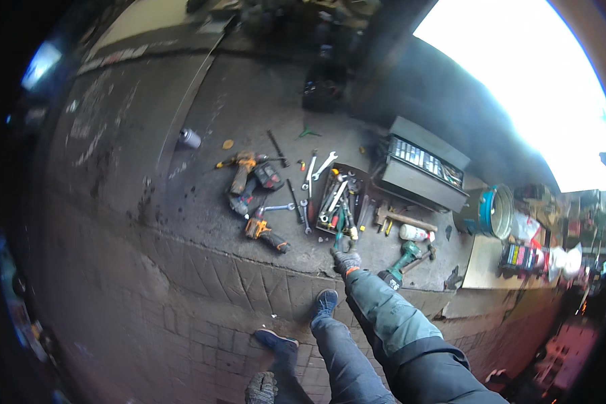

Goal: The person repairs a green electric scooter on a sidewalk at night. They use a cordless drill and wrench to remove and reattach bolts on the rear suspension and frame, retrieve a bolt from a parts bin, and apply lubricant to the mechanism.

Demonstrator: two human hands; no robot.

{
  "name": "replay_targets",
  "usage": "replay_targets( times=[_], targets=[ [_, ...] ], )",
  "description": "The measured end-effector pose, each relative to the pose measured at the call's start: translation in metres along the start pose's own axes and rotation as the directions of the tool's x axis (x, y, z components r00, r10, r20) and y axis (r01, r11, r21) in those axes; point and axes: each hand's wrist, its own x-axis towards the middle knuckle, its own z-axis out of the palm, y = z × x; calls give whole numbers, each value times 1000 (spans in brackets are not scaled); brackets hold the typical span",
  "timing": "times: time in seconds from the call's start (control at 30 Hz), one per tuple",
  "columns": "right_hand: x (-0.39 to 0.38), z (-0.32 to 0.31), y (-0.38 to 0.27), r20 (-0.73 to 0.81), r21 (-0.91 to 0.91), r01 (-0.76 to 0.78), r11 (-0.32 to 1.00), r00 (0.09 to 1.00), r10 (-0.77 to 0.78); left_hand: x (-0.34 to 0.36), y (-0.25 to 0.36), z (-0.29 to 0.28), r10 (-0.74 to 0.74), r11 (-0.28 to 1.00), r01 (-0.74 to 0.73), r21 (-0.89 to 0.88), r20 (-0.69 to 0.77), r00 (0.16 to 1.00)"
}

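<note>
My right hand (347, 260), in a grey glove with an orange cuff, reaches to the front edge of a dark metal bench. Its fingers are closed at the near end of a green-handled tool (339, 240), whose exact kind I cannot make out. This tool lies against an open tray (322, 227) heaped with wrenches and other hand tools. A cordless drill (398, 264) with a green body lies just right of the hand. My left hand (261, 389), gloved too, hangs low by my leg, away from the bench. Its fingers are curled, with nothing visible in them.
Orange-and-black power tools (254, 229) lie left of the tray, near several loose wrenches (324, 165). Right of it are a hammer (407, 219), a white bottle (416, 233) and an open grey toolbox (424, 185). A blue-rimmed bucket (485, 212) stands farther right; a spray can (190, 139) lies left.
</note>
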Motion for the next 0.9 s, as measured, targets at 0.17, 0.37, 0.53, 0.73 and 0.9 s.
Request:
replay_targets(
  times=[0.17,0.37,0.53,0.73,0.9],
  targets=[
    [-24,28,-31,279,-652,362,666,931,-234,45,-24,44,-71,985,75,-156,31,997],
    [24,192,-60,436,-650,725,227,601,-670,104,-33,60,63,984,-67,-165,-27,998],
    [104,262,-58,584,-464,805,370,592,-555,69,-79,27,90,990,-77,-122,103,991],
    [52,223,-19,737,-480,737,475,633,-237,73,-86,30,237,957,-249,-151,-95,967],
    [-169,134,-3,915,-394,687,611,356,190,45,-40,-66,430,891,-378,251,-201,880]
  ],
)
